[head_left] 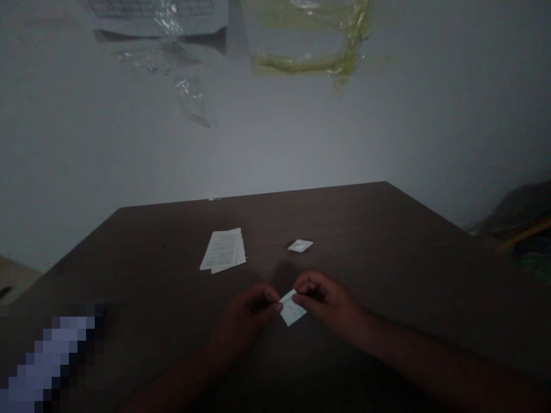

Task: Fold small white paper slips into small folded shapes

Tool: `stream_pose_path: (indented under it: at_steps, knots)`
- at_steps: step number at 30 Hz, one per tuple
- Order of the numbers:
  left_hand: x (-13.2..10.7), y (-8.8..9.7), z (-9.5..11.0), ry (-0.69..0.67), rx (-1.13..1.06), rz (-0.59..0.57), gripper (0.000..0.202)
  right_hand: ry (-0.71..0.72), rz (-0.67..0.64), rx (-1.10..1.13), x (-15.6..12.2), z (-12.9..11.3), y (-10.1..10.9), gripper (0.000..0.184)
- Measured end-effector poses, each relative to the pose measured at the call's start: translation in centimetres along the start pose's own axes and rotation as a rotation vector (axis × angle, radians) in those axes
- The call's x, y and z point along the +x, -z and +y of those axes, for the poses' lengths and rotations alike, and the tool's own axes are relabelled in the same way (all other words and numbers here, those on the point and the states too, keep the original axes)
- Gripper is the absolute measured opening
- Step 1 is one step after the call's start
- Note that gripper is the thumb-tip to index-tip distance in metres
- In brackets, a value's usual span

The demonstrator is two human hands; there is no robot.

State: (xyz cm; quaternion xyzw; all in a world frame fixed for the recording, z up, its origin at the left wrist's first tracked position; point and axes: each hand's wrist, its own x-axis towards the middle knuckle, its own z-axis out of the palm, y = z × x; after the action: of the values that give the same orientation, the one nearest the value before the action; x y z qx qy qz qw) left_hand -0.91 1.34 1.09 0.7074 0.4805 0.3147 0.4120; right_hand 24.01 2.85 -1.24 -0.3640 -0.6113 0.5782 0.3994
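A small piece of printed paper (293,312) is pinched between both hands above the near part of the table. My left hand (249,312) grips its left corner with thumb and fingertips. On the upper right edge, my right hand (329,301) presses thumb against fingers, and a narrow strip along the top looks folded. Beyond the right hand lies a small folded paper (300,245), roughly diamond-shaped. Farther left rests a small stack of printed paper sheets (224,249), the sheets slightly fanned. The print is too small to read.
The dark wooden table (150,241) meets a pale wall (275,137) at its far edge. A pixelated bright rectangle (51,355) lies at the near left. Paper and yellow tape (301,64) hang on the wall. Dim clutter (520,212) stands beyond the table's right side.
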Motion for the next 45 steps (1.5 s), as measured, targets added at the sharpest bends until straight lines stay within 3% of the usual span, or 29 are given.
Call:
stream_pose_path:
  at_steps: [4,8,13,18,22,26,31,37,41,45]
  knots:
    - [-0.1,0.1,0.1,-0.007,-0.071,-0.030,0.013,0.048,0.017,-0.149,-0.1,0.1,0.2,0.023]
    - [-0.5,-0.3,0.1,-0.152,0.153,0.003,0.021,0.187,-0.055,-0.490,0.2,0.3,0.5,0.008]
    - [-0.6,-0.7,-0.2,-0.235,0.465,-0.049,0.025,0.336,-0.191,-0.845,0.7,0.7,0.5,0.011]
    - [-0.2,-0.5,-0.3,-0.305,0.736,-0.079,0.019,0.368,-0.194,-1.019,0.5,0.2,0.9,0.013]
    - [-0.4,-0.1,-0.3,-0.413,0.767,-0.119,0.029,0.354,-0.226,-1.130,0.2,-0.9,1.4,0.015]
    - [-1.2,0.7,-1.4,-0.420,0.741,-0.209,0.039,0.324,-0.250,-1.233,-0.6,-2.1,1.1,0.020]
    - [-1.4,1.8,-3.2,-0.461,0.707,-0.255,0.044,0.278,-0.226,-1.232,-1.6,-2.5,0.6,0.033]
    - [-0.3,2.8,-1.0,-0.428,0.603,-0.321,0.025,0.241,-0.176,-1.082,-0.8,-1.3,0.6,0.025]
    - [0.1,2.9,-0.9,-0.378,0.467,-0.224,0.030,0.237,-0.204,-1.035,-0.4,-1.7,0.8,0.028]
    - [-0.2,2.8,-2.0,-0.402,0.420,-0.180,0.034,0.205,-0.269,-1.014,-0.4,-2.5,1.0,0.046]
